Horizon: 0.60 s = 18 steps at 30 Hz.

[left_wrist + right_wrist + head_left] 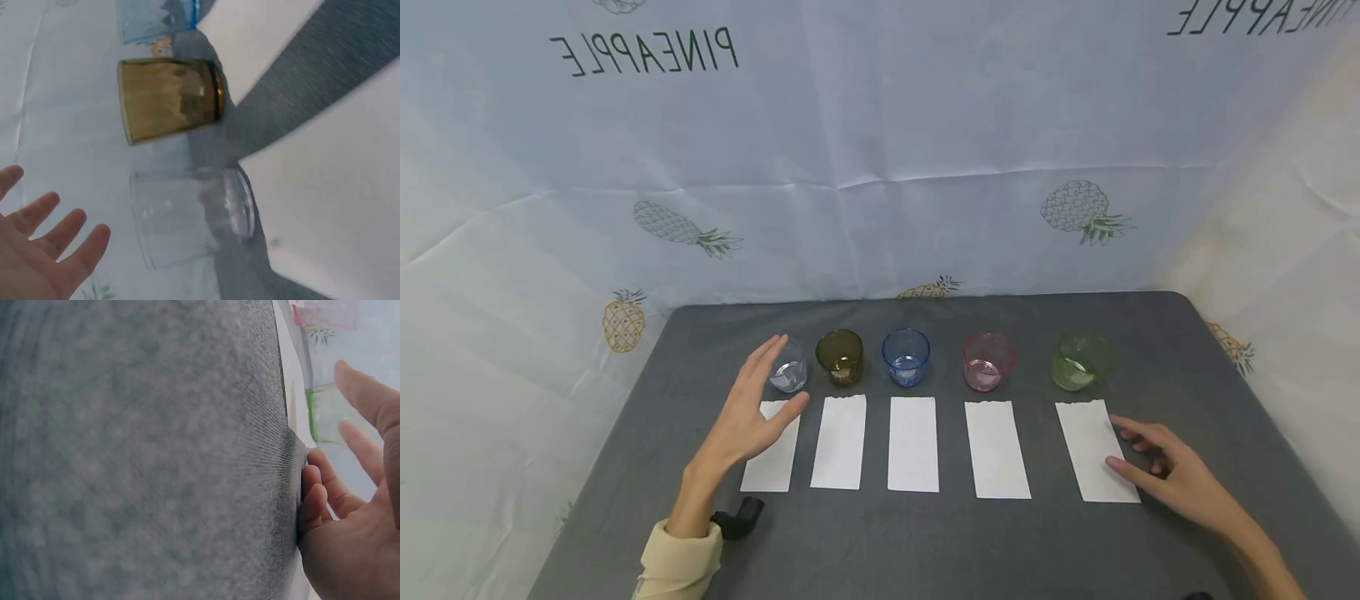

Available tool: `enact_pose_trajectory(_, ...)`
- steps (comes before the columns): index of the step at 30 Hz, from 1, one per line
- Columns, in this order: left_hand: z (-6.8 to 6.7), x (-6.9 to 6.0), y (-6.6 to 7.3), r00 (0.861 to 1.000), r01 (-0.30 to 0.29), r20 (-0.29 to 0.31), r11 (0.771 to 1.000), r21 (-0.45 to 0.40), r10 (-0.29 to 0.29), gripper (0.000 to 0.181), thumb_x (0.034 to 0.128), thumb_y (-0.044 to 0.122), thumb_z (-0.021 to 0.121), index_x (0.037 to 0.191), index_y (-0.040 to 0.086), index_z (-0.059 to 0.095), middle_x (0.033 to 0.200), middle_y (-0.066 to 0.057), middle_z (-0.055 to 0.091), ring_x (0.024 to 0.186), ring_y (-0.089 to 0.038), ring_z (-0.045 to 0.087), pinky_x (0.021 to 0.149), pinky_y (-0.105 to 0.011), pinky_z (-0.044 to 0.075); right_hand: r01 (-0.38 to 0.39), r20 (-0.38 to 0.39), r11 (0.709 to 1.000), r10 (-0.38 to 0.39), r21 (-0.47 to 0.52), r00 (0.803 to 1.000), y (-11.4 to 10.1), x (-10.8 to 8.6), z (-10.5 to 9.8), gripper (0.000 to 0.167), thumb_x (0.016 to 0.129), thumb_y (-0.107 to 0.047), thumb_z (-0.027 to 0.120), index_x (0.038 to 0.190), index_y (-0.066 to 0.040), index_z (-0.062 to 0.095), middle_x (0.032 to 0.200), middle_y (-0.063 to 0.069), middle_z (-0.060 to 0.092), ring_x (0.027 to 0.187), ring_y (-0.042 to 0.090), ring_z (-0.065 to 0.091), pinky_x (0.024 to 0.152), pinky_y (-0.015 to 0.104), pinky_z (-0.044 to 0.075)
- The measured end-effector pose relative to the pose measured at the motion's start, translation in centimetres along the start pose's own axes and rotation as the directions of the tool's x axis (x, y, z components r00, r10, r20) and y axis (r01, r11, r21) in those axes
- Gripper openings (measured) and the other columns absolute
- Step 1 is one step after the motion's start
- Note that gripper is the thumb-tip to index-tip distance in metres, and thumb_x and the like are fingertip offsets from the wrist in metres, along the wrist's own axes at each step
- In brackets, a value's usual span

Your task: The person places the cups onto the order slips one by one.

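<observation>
My left hand (747,417) hovers with straight, spread fingers over the leftmost paper strip (772,462), beside the clear glass cup (789,371). In the left wrist view its fingers (81,250) hold nothing, and the clear cup (194,215) stands apart from them. My right hand (1176,475) rests low at the right edge of the rightmost paper strip (1093,454), fingers loosely bent and holding nothing. Behind that strip stands the green glass cup (1081,364). In the right wrist view the fingers (312,506) lie against the grey tabletop.
Between the hands stand an amber cup (840,358), a blue cup (906,358) and a pink cup (988,362), each behind a white paper strip (913,446). A pineapple-print cloth (880,125) rises behind the grey table (850,550).
</observation>
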<state>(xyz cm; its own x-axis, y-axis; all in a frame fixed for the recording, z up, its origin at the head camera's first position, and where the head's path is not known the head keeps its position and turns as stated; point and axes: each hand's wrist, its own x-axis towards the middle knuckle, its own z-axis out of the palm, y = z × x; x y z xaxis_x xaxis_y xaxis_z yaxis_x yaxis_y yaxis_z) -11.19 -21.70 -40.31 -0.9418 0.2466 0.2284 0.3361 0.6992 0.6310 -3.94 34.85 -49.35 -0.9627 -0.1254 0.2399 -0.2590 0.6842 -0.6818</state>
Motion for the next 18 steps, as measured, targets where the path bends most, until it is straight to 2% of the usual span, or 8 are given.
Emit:
enact_pose_trajectory(11,2.1,3.4,2.7,0.997,-0.069,0.03,0.99,-0.123,0.073,0.081,0.0943,0.036,0.067,0.163,0.023,0.027,0.168,-0.008,0.028,0.153,-0.035,0.032,0.115,-0.064,0.038,-0.002,0.058,0.998,-0.002,0.064,0.998,0.9,0.0,-0.1,0.06,0.082,-0.001,0.082,0.138,-0.004,0.061,0.108,-0.018,0.054,0.093,-0.005,0.046,0.064,0.02,0.037)
enact_pose_trajectory(18,4.8,5.7,4.7,0.988,-0.127,0.063,0.972,-0.198,0.142,0.079,0.0952,0.048,0.065,0.161,0.019,0.031,0.165,-0.009,0.034,0.147,-0.034,0.041,0.115,-0.056,0.042,-0.021,0.074,0.997,0.015,0.072,0.997,1.1,-0.2,-0.3,0.06,0.084,-0.002,0.081,0.14,-0.006,0.06,0.109,-0.019,0.053,0.093,-0.005,0.046,0.064,0.02,0.038)
